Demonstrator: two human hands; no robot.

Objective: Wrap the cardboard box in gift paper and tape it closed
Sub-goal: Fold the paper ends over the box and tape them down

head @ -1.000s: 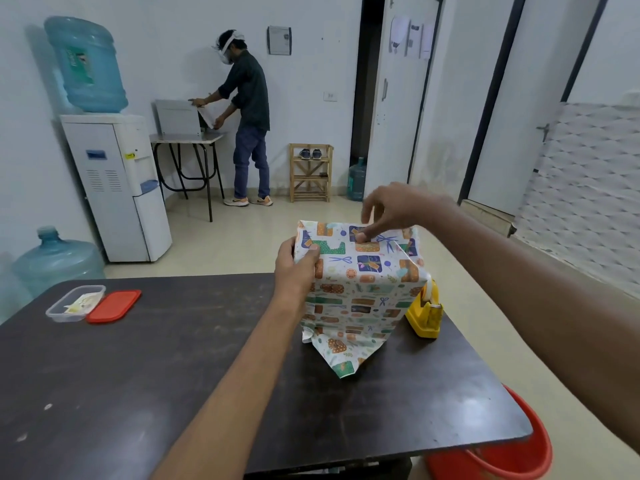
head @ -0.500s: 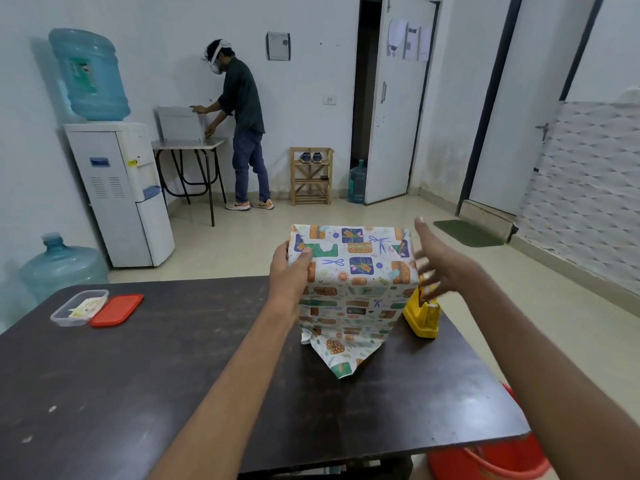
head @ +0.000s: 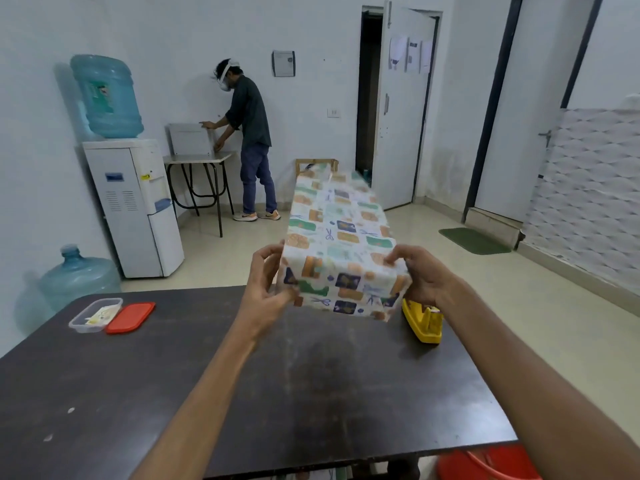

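Bucket [head: 485,465]: red, on the floor below the table's near right corner.
Table [head: 242,393]: dark, scuffed top.
Left hand [head: 266,289]: fingers curled round the box's near left edge, gripping.
Right hand [head: 422,278]: fingers curled over the near right edge, gripping.
Box [head: 339,244]: wrapped in patterned gift paper, held above the table, pointing away; far end blurred.
Tape dispenser [head: 424,320]: yellow, on the table below the right hand.
Tub [head: 95,315], red lid [head: 131,317]: side by side, far left of table.
Water cooler [head: 135,209]: against the left wall.

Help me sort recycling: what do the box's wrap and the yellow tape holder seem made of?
Wrap: looks like printed paper, fairly matte, folding in crisp creases at the edges. Tape holder: probably moulded plastic, uniform yellow with a slight sheen.
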